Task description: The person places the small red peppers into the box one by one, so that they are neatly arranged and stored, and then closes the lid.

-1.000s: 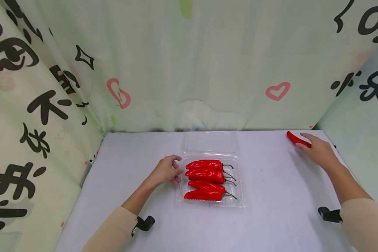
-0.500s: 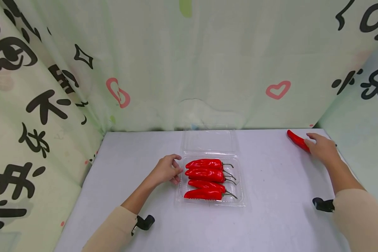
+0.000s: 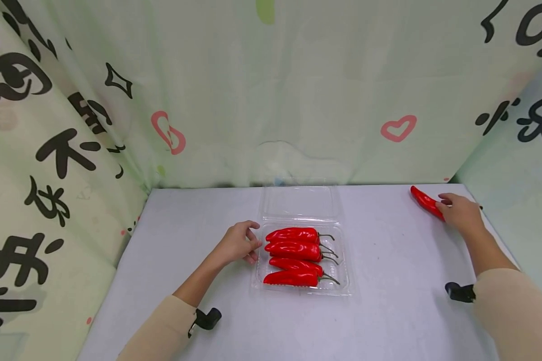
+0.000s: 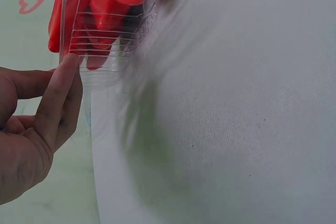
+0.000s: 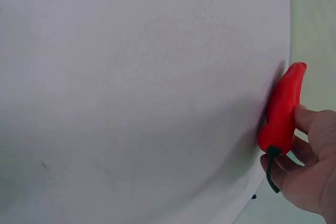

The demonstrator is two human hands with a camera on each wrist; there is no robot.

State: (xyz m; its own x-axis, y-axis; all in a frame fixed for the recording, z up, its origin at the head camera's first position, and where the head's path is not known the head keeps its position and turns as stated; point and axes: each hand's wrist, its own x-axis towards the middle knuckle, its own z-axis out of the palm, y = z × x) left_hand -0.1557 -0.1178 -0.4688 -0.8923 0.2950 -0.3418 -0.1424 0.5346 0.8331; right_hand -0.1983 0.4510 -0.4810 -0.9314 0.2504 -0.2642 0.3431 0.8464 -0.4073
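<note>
In the right wrist view, my right hand (image 5: pixel 310 166) holds a red chili pepper (image 5: pixel 282 108) near its green stem, the thumb against its side and the fingers behind it. That pepper is close over the table's far right corner in the head view. My left hand (image 3: pixel 238 243) has its fingertips at the left edge of a clear plastic clamshell box (image 3: pixel 345 281), fingers loosely bent. Inside the box several red chili peppers (image 3: pixel 293 250) lie side by side, stems to the right. The box's lid (image 3: pixel 300 203) is folded back, away from me.
The box stands mid-table on a white tabletop (image 3: pixel 388 301). A pale green printed curtain (image 3: pixel 325 100) hangs behind the table and along both sides. A black camera (image 3: pixel 208 319) is worn on the left wrist, another camera (image 3: pixel 459 292) on the right.
My right hand has shifted slightly right along its pepper toward the stem end, uncovering more of it, and the pepper's tip has barely moved. The left hand and the box stay put.
</note>
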